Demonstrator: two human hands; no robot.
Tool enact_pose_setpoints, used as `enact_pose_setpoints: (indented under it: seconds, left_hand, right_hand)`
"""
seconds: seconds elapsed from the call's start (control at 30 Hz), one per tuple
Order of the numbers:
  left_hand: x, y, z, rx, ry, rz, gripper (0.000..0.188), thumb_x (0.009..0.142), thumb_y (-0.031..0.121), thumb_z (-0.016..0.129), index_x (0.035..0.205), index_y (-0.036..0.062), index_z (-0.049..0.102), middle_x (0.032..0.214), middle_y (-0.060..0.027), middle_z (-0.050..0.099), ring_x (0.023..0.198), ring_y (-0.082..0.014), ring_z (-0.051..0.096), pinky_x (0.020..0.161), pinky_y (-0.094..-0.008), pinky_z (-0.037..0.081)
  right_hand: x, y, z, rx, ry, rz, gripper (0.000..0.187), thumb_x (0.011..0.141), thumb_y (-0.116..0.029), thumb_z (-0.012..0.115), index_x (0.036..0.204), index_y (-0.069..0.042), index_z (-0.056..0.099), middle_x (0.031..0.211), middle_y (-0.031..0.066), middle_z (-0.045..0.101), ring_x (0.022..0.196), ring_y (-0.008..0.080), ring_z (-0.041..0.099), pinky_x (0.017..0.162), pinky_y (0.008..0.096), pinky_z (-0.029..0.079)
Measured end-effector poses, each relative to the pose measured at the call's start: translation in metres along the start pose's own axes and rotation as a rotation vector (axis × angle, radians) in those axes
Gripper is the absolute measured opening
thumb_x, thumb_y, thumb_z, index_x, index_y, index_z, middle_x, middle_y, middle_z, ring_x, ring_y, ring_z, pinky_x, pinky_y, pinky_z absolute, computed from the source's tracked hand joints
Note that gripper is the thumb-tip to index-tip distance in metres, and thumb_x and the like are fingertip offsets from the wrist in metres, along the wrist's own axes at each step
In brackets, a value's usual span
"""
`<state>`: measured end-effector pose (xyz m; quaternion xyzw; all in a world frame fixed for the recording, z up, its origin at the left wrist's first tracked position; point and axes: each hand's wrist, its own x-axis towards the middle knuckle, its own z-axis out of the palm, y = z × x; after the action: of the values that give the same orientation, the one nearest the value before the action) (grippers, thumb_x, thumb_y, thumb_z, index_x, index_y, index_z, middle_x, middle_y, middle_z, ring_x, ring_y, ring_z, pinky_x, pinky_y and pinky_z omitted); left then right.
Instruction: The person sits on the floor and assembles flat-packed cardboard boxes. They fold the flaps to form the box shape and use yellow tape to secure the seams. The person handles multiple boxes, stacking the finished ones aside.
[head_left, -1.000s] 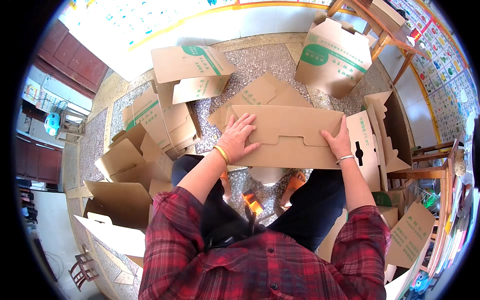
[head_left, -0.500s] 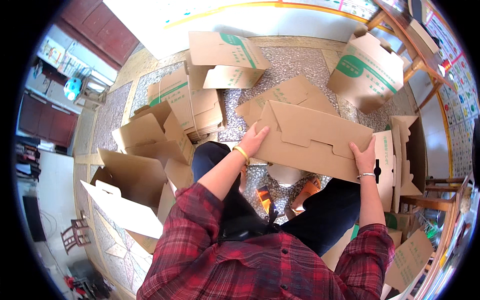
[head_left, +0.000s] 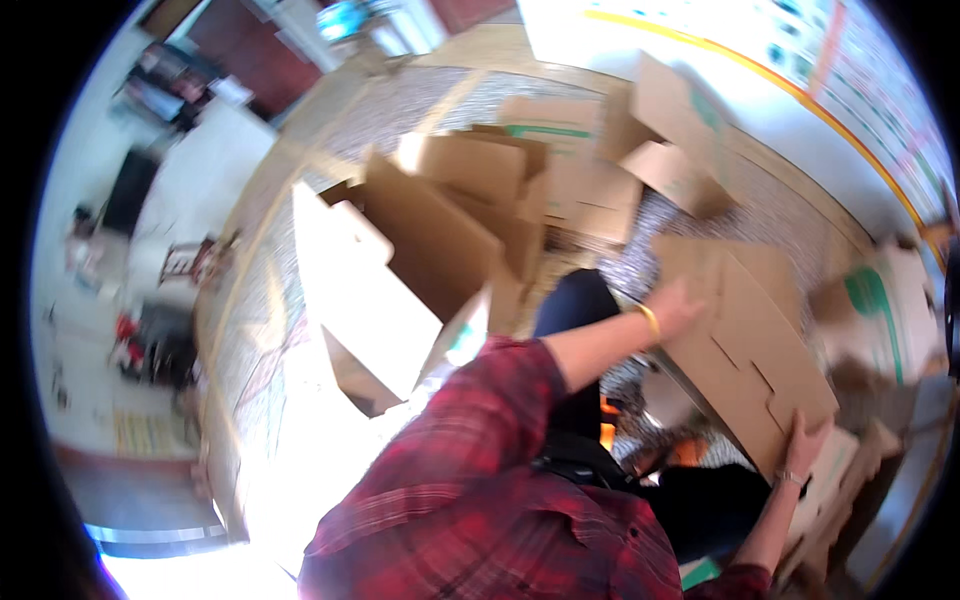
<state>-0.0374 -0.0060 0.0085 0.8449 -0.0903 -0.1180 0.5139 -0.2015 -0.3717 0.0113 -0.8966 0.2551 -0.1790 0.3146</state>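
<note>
Seeing a small wooden chair (head_left: 188, 262) at the far left, blurred, across the floor. Having a large open carton (head_left: 440, 240) near the left sleeve (head_left: 480, 400), catching bright light on its pale outer panel. Seeing behind it another open carton (head_left: 465, 165), then a stack of flattened cartons (head_left: 590, 205), then a partly unfolded carton (head_left: 690, 125) just beside the stack. Reaching past a dark-trousered knee (head_left: 578, 300) with the left hand (head_left: 678, 308), wearing a yellow bangle (head_left: 649, 322). Clasping with it the left end of a brown carton (head_left: 745, 335), laying blurred fingers on the upper face. Slanting that carton from upper left to lower right, in front of the legs, and partly covering flat cardboard (head_left: 775, 265) beyond it. Clamping its nearer, right end with the right hand (head_left: 808, 440), wearing a silver bracelet (head_left: 792, 479). Holding both hands well apart, one at each end. Having pale cardboard (head_left: 828, 475) beside the right hand, and farther right an upright carton (head_left: 875, 310) showing green print.
</note>
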Motion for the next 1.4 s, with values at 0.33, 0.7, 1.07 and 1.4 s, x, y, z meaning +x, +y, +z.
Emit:
enact_pose_setpoints:
  seconds: [0.33,0.7,1.07,1.4]
  left_hand:
    - [0.003,0.003,-0.015,-0.011,0.019,-0.114,0.065,0.080,0.040,0.060,0.129,0.0024,0.039,0.108,-0.0247,0.060,0.100,-0.0394,0.058,0.086,-0.0427,0.046]
    - [0.028,-0.044,0.021,-0.149,0.108,-0.092,0.065,0.077,0.035,0.069,0.125,-0.0005,0.044,0.121,-0.0249,0.053,0.112,-0.0376,0.053,0.094,-0.0414,0.043]
    - [-0.028,-0.034,-0.010,-0.184,-0.070,-0.202,0.073,0.082,0.037,0.062,0.136,-0.0012,0.032,0.131,-0.0249,0.047,0.121,-0.0360,0.047,0.102,-0.0398,0.037]
    - [0.003,-0.080,0.023,-0.241,-0.090,-0.151,0.080,0.080,0.033,0.062,0.142,-0.0001,0.022,0.131,-0.0255,0.046,0.121,-0.0356,0.046,0.101,-0.0402,0.036]
  right_hand:
    - [0.023,0.016,0.021,0.088,-0.199,-0.093,0.075,0.084,-0.032,0.067,0.139,0.003,0.030,0.135,0.0212,0.042,0.119,0.0316,0.045,0.100,0.0406,0.037]
    - [0.016,0.021,0.015,0.542,-0.310,0.291,0.050,0.082,-0.023,0.070,0.120,0.005,0.052,0.116,0.0211,0.057,0.103,0.0336,0.056,0.091,0.0445,0.045]
    - [0.011,-0.024,0.037,0.470,-0.359,0.284,0.054,0.081,-0.025,0.070,0.122,0.004,0.050,0.116,0.0190,0.057,0.103,0.0307,0.056,0.090,0.0418,0.045]
    - [0.011,-0.046,0.059,0.460,-0.441,0.263,0.057,0.080,-0.027,0.070,0.124,0.003,0.049,0.117,0.0170,0.057,0.103,0.0282,0.055,0.089,0.0394,0.045]
